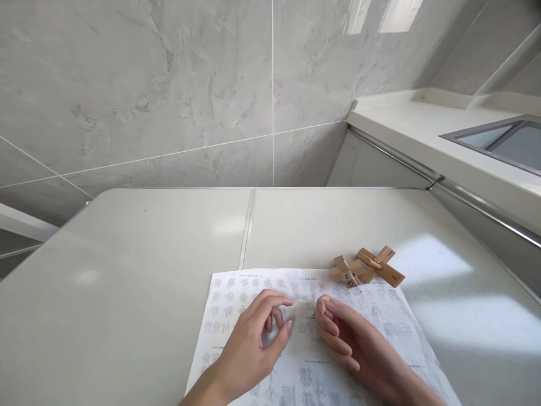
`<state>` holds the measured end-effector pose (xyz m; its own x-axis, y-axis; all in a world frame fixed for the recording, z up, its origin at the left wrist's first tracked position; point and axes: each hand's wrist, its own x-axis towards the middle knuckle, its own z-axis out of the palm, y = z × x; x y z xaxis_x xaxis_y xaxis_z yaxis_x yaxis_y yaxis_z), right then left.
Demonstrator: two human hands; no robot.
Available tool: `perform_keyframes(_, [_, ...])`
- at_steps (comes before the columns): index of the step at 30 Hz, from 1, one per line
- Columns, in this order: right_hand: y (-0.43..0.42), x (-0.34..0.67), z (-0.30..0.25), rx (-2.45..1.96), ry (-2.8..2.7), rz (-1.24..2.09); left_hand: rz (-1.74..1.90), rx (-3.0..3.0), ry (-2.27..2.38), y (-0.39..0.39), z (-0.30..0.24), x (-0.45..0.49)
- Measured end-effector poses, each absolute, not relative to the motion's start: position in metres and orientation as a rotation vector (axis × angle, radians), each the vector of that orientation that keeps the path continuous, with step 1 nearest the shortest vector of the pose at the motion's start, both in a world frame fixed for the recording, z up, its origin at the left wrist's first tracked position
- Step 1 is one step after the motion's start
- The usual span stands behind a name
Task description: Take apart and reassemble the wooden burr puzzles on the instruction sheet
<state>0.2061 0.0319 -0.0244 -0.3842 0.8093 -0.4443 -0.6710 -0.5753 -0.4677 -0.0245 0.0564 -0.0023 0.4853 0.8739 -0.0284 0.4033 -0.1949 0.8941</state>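
Observation:
My left hand [262, 332] hovers over a printed sheet of paper [291, 349], palm turned inward. Its fingers are curved, with a gap between thumb and index finger and nothing in it. Facing it, my right hand [353, 338] has loosely bent fingers, and I see nothing held there. The sheet carries rows of small line diagrams with short captions. Just beyond my right hand, on the sheet's far right part, sits a chunky wooden interlocking puzzle [349, 272] with dark marks. Beside it lies a flatter cross-shaped wooden puzzle [380, 265]. Neither hand touches them.
The pale, glossy table [127, 316] has a seam across it and light reflections at the right. Grey marbled wall tiles [203, 84] rise behind. To the right runs a white counter [422, 121] with a sink [507, 141].

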Motion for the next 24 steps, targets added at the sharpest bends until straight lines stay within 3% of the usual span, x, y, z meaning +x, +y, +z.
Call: perform_keyframes(24, [0.0310,0.2067,-0.0247,-0.819,-0.258,2.043,0.616,1.801,1.076,0.0562,-0.0043,-0.0258])
